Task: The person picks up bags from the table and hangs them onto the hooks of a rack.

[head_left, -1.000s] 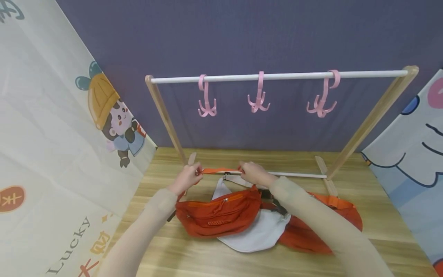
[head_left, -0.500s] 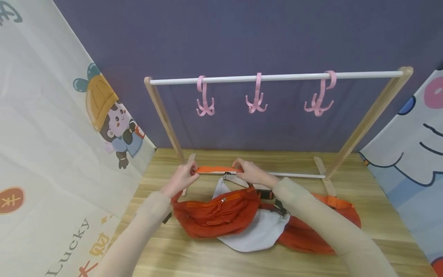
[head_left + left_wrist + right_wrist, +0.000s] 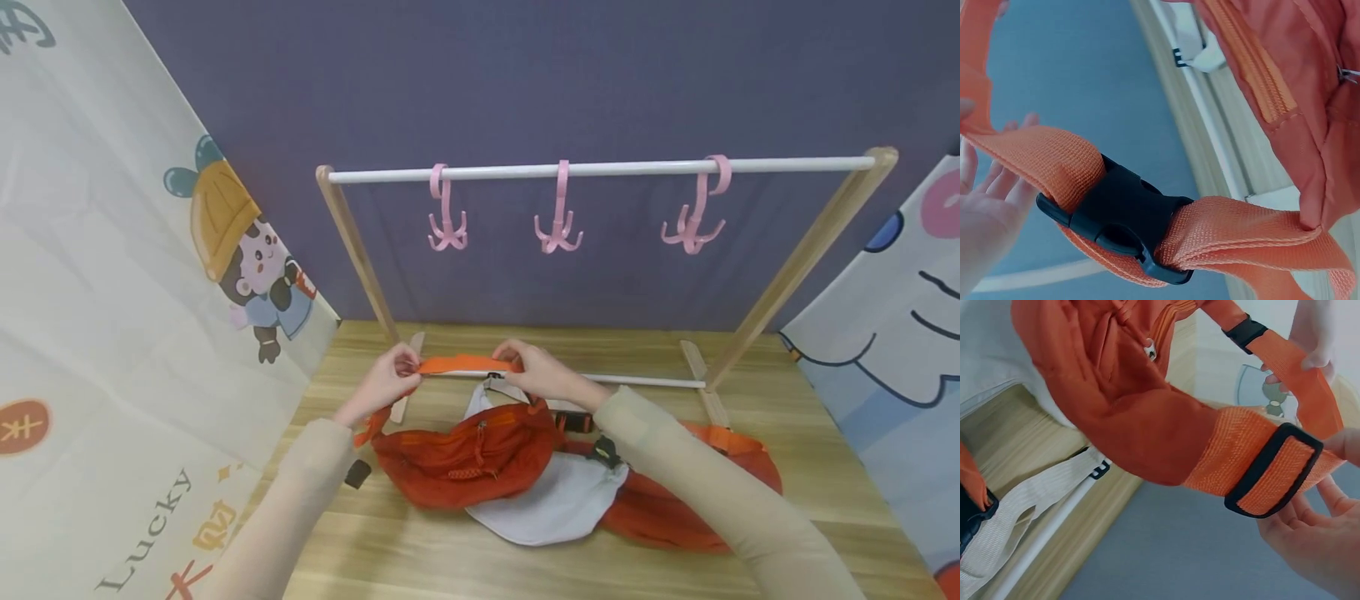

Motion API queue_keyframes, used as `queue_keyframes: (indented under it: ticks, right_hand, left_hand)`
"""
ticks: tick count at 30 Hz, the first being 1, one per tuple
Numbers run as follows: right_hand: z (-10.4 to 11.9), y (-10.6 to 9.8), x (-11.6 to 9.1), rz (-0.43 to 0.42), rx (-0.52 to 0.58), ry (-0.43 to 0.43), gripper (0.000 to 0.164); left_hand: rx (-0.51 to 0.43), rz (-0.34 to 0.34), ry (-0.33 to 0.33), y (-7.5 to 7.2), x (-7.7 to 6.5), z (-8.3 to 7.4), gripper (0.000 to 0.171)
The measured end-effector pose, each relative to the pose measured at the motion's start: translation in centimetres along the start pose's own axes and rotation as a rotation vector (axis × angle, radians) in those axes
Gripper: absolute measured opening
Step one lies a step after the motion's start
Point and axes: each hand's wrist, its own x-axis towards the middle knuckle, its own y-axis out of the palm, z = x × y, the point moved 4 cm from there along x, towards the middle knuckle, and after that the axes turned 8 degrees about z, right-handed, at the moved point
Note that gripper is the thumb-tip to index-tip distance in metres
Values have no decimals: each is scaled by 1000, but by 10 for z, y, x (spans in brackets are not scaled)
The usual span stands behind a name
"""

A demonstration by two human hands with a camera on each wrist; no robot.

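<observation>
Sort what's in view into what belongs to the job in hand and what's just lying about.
Seems part of the job:
left hand and right hand, both holding the orange strap
front red bag, on that strap
black buckle

Not in use now:
white bag
other red bag
pink hooks on the rack, possibly wanted later

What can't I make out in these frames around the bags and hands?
Head view: part of the white bag, behind the front red bag.
Head view: the middle of the other red bag, behind the right sleeve.
Left wrist view: the rest of the front red bag, cut off by the right edge.
Right wrist view: the right hand, cut off by the right edge.
</observation>
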Motion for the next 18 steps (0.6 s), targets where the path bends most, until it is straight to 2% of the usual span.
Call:
queue_keyframes:
  ticks: [6,10,12,15,18]
  right_hand:
    - [9,-2,-1,-22,22,-16,32]
    - [20,-4,-1,-42,50,-87,33]
    - [26,-5,-2,-51,64,-117,33]
    - [34,-7,-3,-61,70,-149,33]
    - [39,-8,-4,-70,63,-172,33]
  left_hand:
    - [-37,57,27,-8,-3,-10,23]
    - [-25,90,39,-13,-5,-17,28]
    - [-4,86,35,-15,-6,-22,28]
    - [45,74,23,-15,-11,-42,28]
    - [60,70,18,-15,-13,-53,27]
